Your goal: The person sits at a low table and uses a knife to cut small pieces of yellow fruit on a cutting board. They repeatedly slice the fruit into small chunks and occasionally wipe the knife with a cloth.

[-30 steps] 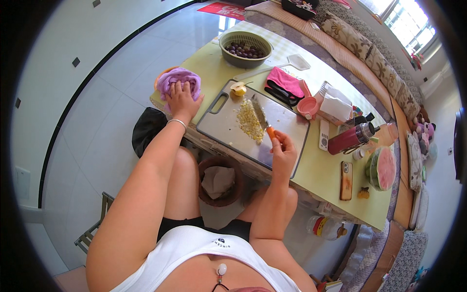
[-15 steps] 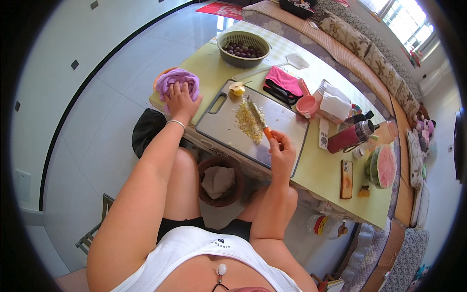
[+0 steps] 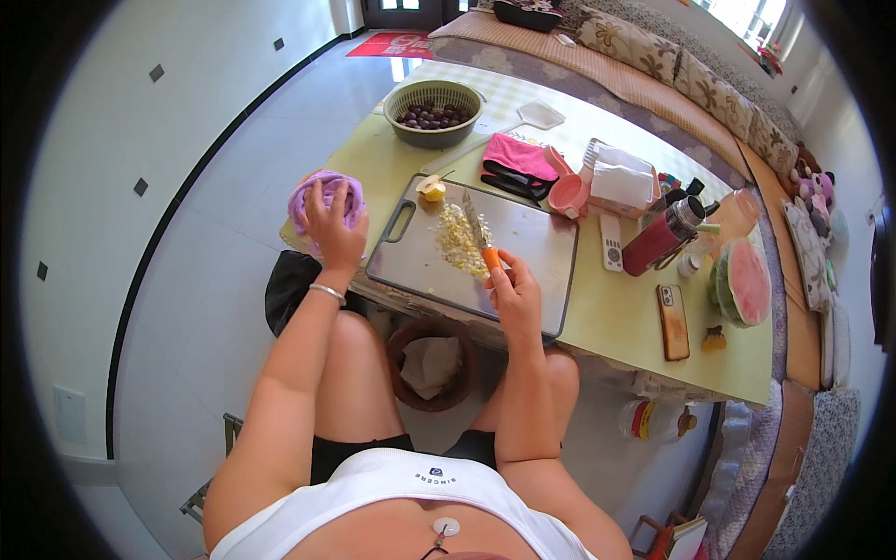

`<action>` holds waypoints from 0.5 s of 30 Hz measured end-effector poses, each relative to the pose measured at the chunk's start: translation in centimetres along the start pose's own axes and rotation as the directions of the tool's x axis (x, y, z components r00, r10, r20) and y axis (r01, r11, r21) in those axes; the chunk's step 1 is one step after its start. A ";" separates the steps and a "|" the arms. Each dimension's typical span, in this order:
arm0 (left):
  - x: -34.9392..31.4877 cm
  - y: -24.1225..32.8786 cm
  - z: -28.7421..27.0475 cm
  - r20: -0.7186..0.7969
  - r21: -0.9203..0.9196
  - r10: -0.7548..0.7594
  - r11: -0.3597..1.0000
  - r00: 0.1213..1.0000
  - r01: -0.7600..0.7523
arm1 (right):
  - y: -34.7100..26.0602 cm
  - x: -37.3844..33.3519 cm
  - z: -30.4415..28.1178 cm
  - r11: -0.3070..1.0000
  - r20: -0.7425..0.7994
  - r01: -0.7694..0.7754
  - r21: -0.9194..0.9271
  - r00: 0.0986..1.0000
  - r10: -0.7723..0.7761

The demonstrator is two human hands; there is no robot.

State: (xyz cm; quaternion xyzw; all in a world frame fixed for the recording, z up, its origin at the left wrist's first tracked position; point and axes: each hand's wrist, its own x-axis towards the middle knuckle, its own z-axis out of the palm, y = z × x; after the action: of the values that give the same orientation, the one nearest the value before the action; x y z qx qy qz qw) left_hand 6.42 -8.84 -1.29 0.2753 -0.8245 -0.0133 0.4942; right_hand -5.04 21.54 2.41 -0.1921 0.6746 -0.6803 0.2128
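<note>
My right hand [image 3: 513, 285] grips the orange handle of a knife [image 3: 492, 259], whose blade lies over a pile of finely chopped pale bits [image 3: 457, 241]. The pile sits on a grey cutting board [image 3: 527, 271] with a dark rim and a handle slot. A cored piece of yellow-skinned fruit [image 3: 431, 189] rests near the board's far left corner. At the table's left edge, my left hand [image 3: 333, 229] has its bent fingers on a bunched purple cloth [image 3: 303, 201]. Part of the cloth is hidden under that hand.
Beyond the board stand a colander [image 3: 434, 138] of dark round fruit, a white spatula [image 3: 539, 116] and a pink-black cloth [image 3: 518, 166]. Rightward are a tissue box [image 3: 621, 177], remote [image 3: 611, 243], maroon flask [image 3: 661, 241], phone [image 3: 672, 322] and cut watermelon [image 3: 744, 285]. Below is a bin [image 3: 429, 401].
My left hand's fingers have gone from lying fairly flat on the purple cloth to bending around its top. The whole view has shifted; the knife stays over the chopped pile.
</note>
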 end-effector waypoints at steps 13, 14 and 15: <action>-7.5 18.1 -4.7 0.414 -0.799 0.170 0.539 0.894 0.267 | 2.5 -0.8 2.2 0.985 0.097 -0.074 0.156 0.994 0.060; -7.7 17.8 -4.7 0.421 -0.814 0.183 0.508 0.888 0.281 | 2.9 -0.7 2.5 0.987 0.105 -0.073 0.142 0.993 0.058; -7.9 17.4 -4.6 0.416 -0.822 0.178 0.493 0.892 0.285 | 3.2 -0.6 2.8 0.989 0.113 -0.071 0.127 0.992 0.057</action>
State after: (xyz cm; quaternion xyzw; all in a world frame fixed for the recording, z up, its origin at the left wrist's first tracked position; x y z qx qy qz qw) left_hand 5.35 10.73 -0.20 0.0042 -0.7850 -0.5046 0.3594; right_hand -2.89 19.57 -0.73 -0.1928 0.6219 -0.7042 0.2832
